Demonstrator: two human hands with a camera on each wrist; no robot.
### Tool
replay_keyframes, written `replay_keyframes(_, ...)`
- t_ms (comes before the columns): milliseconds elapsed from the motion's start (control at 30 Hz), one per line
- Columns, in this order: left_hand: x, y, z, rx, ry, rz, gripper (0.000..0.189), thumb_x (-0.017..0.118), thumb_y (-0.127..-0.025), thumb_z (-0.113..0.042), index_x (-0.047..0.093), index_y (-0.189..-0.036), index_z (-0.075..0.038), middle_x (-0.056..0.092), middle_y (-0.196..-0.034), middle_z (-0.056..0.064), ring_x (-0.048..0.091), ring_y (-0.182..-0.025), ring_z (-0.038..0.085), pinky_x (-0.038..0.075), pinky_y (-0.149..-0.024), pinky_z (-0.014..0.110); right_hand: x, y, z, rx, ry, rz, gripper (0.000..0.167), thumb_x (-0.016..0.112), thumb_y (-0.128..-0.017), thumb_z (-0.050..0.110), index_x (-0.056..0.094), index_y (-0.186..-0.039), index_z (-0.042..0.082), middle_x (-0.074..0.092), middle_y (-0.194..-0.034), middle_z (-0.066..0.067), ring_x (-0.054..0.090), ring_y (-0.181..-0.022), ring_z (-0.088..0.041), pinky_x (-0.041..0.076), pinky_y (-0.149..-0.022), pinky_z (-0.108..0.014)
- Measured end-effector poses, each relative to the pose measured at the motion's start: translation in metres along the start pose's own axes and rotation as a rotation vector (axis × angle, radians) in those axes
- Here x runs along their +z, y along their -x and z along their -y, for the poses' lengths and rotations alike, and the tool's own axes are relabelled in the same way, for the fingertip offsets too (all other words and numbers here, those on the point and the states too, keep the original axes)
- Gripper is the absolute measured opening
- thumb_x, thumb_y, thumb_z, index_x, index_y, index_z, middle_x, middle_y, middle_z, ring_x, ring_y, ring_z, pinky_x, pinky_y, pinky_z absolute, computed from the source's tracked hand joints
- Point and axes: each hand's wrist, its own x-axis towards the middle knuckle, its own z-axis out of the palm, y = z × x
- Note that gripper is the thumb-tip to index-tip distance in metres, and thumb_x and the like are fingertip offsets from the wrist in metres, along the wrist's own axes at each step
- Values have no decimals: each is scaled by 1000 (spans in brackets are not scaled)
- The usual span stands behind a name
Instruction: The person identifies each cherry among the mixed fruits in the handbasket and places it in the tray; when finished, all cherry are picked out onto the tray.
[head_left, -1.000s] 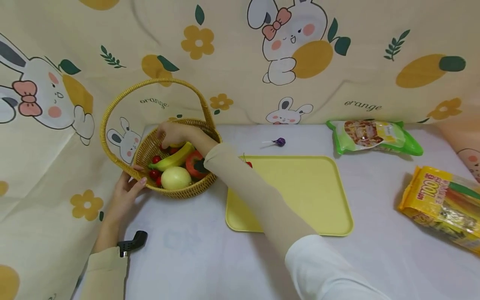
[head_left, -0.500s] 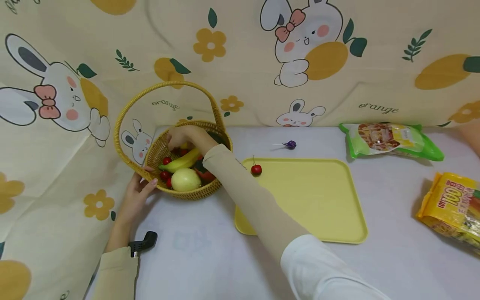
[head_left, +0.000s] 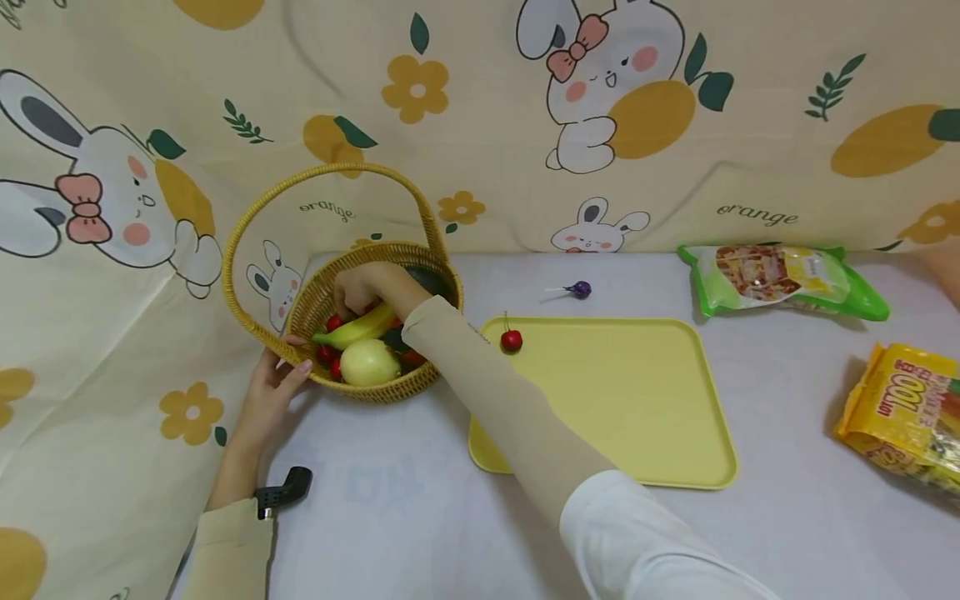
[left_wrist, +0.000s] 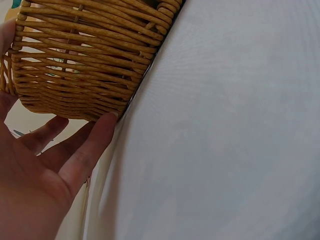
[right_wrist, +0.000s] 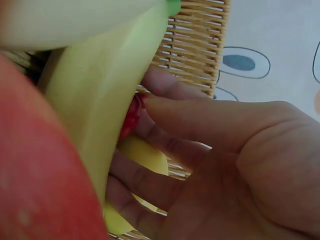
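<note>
Gripping the near left side of the wicker basket [head_left: 375, 393] where its handle meets the rim, my left hand [head_left: 272, 392] shows in the head view with its thumb on the outside of the wall. My right hand [head_left: 363, 287] is inside that basket, its fingers bent down behind a banana [head_left: 356, 332], and from here I can't tell what they hold. A pale round fruit [head_left: 370, 363] sits in front of the banana, red cherries [head_left: 326, 353] lie to the left, and something dark green [head_left: 431, 283] rests at the back right. Next to the basket, partly under my right sleeve [head_left: 495, 383], is a yellow tray [head_left: 615, 400] with a stemmed cherry [head_left: 512, 340] at its upper left corner. Behind the tray lies a purple lollipop [head_left: 581, 290]; farther right are a green-edged bag [head_left: 783, 279] and a yellow packet [head_left: 903, 408], all on a white tabletop [head_left: 375, 517].

From my left wrist, I see the woven wall up close, with one of my fingertips against its lower edge and other digits around the side.

From my right wrist, I have a small red fruit [right_wrist: 131, 120] pinched between thumb and fingers, just beside the banana. A yellow fruit [right_wrist: 145, 155] lies behind my fingers, and a large red fruit [right_wrist: 45, 165] fills the near corner.
</note>
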Motion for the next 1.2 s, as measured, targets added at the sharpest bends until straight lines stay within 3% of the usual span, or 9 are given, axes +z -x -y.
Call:
replay_keyframes(167, 0, 0, 0, 14, 22, 5, 41, 54, -103, -12, 35, -138, -3, 34, -143, 16, 52, -118, 14, 53, -85, 18, 2, 1, -1, -17, 88, 8, 38, 52, -96, -2, 67, -127, 14, 60, -128, 1, 44, -85, -11, 31, -56, -17)
replay_keyframes(333, 0, 0, -1, -2, 12, 6, 41, 55, -103, -15, 36, -138, -7, 30, -150, 17, 49, -120, 14, 52, -86, 16, 4, 4, -6, -62, 38, -12, 40, 55, -94, -5, 67, -127, 13, 60, -130, 1, 45, -93, -13, 36, -62, -18)
replay_keyframes(467, 0, 0, 0, -2, 7, 4, 40, 55, -103, -13, 37, -138, -8, 29, -151, 17, 48, -121, 14, 52, -86, 16, 3, 7, -13, -116, -7, -35, 36, 61, -94, -3, 66, -127, 10, 60, -130, -1, 49, -104, -12, 44, -78, -19)
replay_keyframes(600, 0, 0, 1, 20, 16, 6, 38, 54, -103, -10, 37, -137, -6, 31, -147, 18, 50, -120, 13, 52, -86, 16, 4, 8, -18, -154, 9, -52, 36, 65, -94, 3, 65, -130, 7, 58, -135, -4, 49, -117, -12, 43, -94, -19)
replay_keyframes(767, -1, 0, 3, 42, 34, 11, 38, 54, -103, -9, 38, -137, -6, 32, -144, 18, 52, -117, 12, 52, -86, 17, 6, 8, -20, -190, 29, -56, 39, 65, -94, 5, 62, -133, 5, 56, -139, -7, 49, -120, -13, 42, -94, -18)
replay_keyframes(1000, -1, 0, 2, 28, 22, 5, 41, 55, -103, -11, 36, -138, -3, 33, -145, 15, 51, -119, 10, 52, -86, 16, 9, 7, -27, -216, -90, -122, 39, 67, -92, -1, 63, -131, 3, 59, -134, -8, 50, -127, -18, 43, -99, -20)
replay_keyframes(1200, 0, 1, 2, 21, 8, 2, 41, 55, -103, -12, 36, -138, -4, 33, -145, 14, 50, -119, 9, 51, -87, 16, 9, 6, -29, -265, -156, -146, 39, 66, -89, -9, 65, -127, -2, 63, -131, -12, 54, -124, -20, 46, -96, -20)
